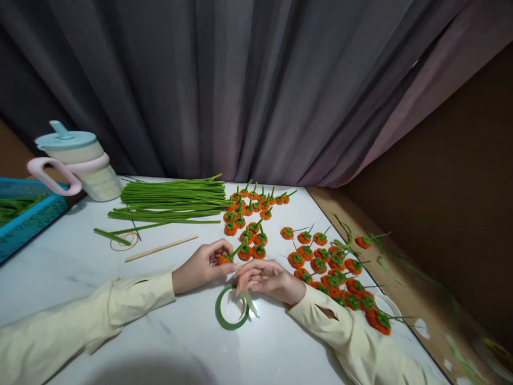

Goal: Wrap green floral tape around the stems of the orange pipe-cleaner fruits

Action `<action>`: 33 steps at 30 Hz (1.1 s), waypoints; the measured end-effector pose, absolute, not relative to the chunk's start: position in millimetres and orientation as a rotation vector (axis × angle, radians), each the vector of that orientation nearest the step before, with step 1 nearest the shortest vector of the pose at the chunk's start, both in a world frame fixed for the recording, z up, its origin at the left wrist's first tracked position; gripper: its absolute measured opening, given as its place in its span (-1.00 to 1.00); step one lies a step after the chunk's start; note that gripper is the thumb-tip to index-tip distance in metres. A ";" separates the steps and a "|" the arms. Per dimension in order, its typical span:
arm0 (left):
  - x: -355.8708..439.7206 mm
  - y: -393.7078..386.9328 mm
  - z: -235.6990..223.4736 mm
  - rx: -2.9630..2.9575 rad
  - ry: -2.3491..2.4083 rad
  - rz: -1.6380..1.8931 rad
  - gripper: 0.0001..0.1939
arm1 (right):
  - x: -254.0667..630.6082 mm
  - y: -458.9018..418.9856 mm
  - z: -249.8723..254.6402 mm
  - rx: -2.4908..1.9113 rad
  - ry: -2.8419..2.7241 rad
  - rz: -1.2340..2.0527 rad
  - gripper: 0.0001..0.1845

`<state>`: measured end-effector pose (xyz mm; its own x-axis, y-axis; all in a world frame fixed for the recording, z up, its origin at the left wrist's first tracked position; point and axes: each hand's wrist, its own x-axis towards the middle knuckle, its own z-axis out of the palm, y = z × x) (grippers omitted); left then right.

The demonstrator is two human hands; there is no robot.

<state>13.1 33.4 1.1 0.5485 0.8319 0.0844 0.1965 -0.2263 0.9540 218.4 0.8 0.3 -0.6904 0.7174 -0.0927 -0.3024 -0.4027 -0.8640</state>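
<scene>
My left hand is closed around a small orange pipe-cleaner fruit, whose green stem points up and to the right. Close beside it is my right hand, its fingers loosely curled and apart, with nothing visible between them. Just under the right fingers, a roll of green floral tape lies on the white table. Its loose end sticks out on the right side. Beyond the hands, several similar orange fruits with thick green stems stand in a cluster.
Green pipe cleaners lie piled at the back. A wooden stick and a rubber band are at left. Behind them stand a lidded cup and a blue basket. More orange fruits with thin wire stems spread along the right edge.
</scene>
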 end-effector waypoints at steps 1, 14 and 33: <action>12.9 33.7 1.1 1.714 0.855 0.760 -0.71 | 219.5 0.9 1.3 -0.608 -1.210 2.116 -0.58; 11.5 35.9 4.5 1.801 0.679 0.731 -0.70 | 212.9 -9.2 -10.8 -0.935 -1.114 1.809 -0.82; 14.4 30.3 5.8 1.603 0.729 0.684 -0.63 | 211.0 -7.4 -6.5 -0.916 -1.038 1.787 -0.76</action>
